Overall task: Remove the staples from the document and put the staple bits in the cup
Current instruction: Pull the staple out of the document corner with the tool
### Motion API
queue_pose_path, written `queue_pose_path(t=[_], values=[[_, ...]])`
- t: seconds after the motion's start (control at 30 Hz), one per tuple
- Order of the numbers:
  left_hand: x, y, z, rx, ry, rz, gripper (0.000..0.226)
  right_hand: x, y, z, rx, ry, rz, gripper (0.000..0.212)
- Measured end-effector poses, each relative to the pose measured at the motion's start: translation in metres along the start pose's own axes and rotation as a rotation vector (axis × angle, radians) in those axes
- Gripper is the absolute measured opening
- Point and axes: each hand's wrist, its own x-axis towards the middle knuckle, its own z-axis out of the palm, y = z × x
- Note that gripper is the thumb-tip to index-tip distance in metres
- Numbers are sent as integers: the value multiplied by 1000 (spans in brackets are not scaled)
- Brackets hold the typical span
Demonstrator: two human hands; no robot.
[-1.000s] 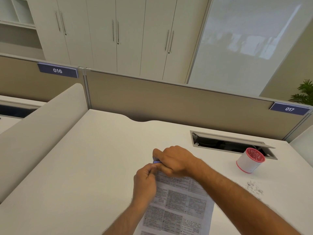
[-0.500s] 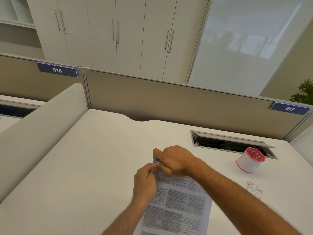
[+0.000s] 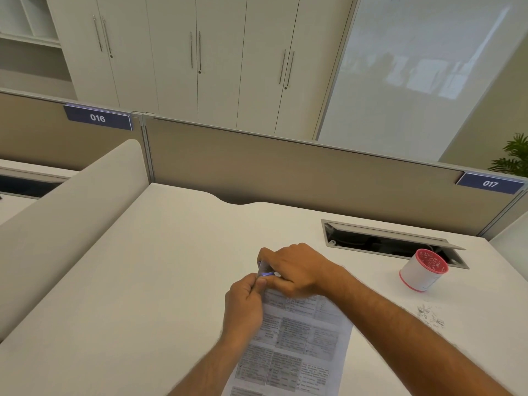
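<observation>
A printed document (image 3: 297, 341) lies on the white desk, its top left corner under my two hands. My right hand (image 3: 294, 270) is closed around a small blue staple remover (image 3: 265, 272) at that corner. My left hand (image 3: 244, 307) pinches the paper's corner right beside the remover. The staple itself is hidden by my fingers. A white cup with a red rim (image 3: 423, 270) stands to the right and holds staple bits. A scatter of loose staple bits (image 3: 430, 315) lies on the desk in front of the cup.
An open cable hatch (image 3: 391, 242) is sunk into the desk behind the cup. A beige partition (image 3: 285, 170) closes off the back of the desk and a curved divider (image 3: 71, 212) the left side.
Both hands stay at the document's top corner. The paper has shifted slightly under them.
</observation>
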Motion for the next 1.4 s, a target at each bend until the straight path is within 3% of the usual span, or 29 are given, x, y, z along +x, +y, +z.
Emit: queue_pose_path(t=[0.4,0.5,0.67,0.77,0.83,0.97,1.17,1.23,1.4], values=[[5,-10,-1,28,32,-4,34,-9,21,-10,72,45,26,70],[9,-15,-3,0,42,-29,36,-15,36,-17,170,95,114,61],[15,-19,-5,-56,43,-51,37,-27,67,-7,462,273,421,38],[18,-21,-5,-91,26,-51,36,-37,84,9,775,419,661,24],[20,-23,-4,-105,24,-55,35,-48,98,26,989,471,806,19],[24,-26,-2,-117,20,-70,36,-72,124,69,1116,529,1127,19],[30,-28,3,-117,8,-68,38,-100,148,126,970,539,1507,23],[33,-30,4,-117,10,-66,38,-107,151,137,809,517,1523,17],[41,-35,8,-102,17,-80,40,-108,158,145,608,506,1538,28]])
